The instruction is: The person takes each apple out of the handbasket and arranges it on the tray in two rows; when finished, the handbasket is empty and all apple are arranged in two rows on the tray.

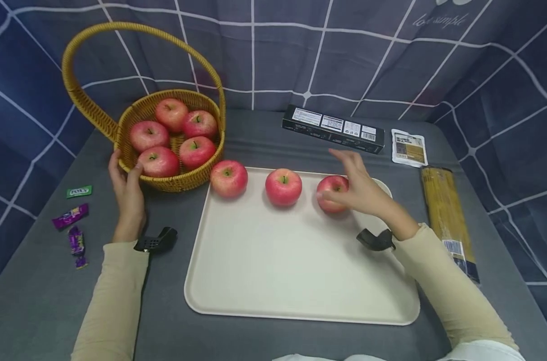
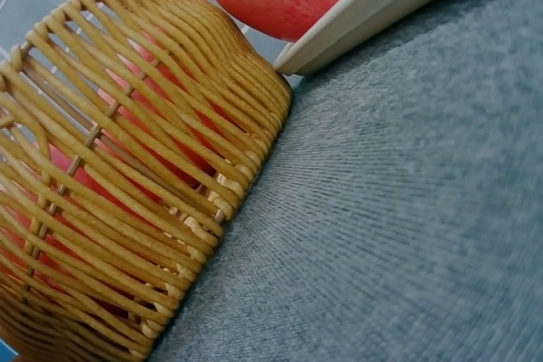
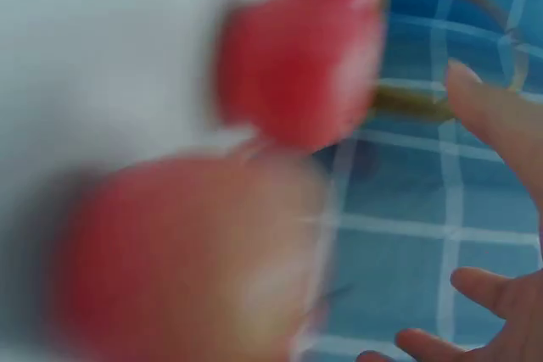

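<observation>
A wicker basket (image 1: 176, 184) with a tall arched handle holds several red apples (image 1: 149, 136). My left hand (image 1: 130, 198) grips the basket's near-left rim, thumb at the rim and fingers along the outside. A beige tray (image 1: 300, 271) carries three apples along its far edge: a left apple (image 1: 229, 179) beside the basket, a middle apple (image 1: 283, 188) and a right apple (image 1: 332, 186). Over the right apple, my right hand (image 1: 364, 190) has its fingers and thumb spread apart, partly covering it. In the right wrist view the nearest apple (image 3: 187, 260) is blurred, apart from the spread fingers.
At the back lies a long black box (image 1: 332, 131). Right of the tray are a small white-and-gold packet (image 1: 409, 148) and a long yellow package (image 1: 447, 215). A green wrapped sweet (image 1: 79, 191) and purple sweets (image 1: 70, 216) lie at the left. A blue gridded curtain (image 1: 282, 55) surrounds the table.
</observation>
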Demonstrator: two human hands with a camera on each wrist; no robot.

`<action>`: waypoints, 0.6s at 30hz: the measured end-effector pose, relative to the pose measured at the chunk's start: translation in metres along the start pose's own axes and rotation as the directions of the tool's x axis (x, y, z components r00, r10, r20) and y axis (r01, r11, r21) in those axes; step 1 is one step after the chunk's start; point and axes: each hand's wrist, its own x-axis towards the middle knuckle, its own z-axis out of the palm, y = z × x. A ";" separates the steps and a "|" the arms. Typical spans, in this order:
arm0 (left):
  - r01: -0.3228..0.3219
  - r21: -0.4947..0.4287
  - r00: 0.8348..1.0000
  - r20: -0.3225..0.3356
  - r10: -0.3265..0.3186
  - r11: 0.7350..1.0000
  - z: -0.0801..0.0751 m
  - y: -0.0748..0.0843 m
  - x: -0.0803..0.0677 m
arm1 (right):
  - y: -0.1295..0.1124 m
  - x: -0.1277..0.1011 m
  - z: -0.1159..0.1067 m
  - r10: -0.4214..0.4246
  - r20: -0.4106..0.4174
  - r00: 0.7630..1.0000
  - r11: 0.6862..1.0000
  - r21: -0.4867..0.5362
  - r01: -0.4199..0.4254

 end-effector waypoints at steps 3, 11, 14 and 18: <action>0.002 -0.004 1.000 -0.004 -0.002 1.000 -0.002 0.001 0.001 | -0.042 0.028 -0.001 -0.110 -0.046 0.993 0.991 0.066 0.112; 0.020 -0.029 1.000 -0.017 -0.020 0.999 -0.003 0.003 0.000 | -0.152 0.126 0.057 -0.212 0.097 0.973 0.972 0.125 0.199; 0.015 -0.015 1.000 -0.007 -0.015 1.000 -0.002 0.003 0.000 | -0.174 0.154 0.085 -0.150 0.179 0.972 0.989 0.040 0.145; 0.002 0.004 1.000 0.008 -0.002 1.000 -0.001 0.002 -0.001 | -0.187 0.174 0.117 -0.025 0.262 0.965 0.976 -0.202 0.080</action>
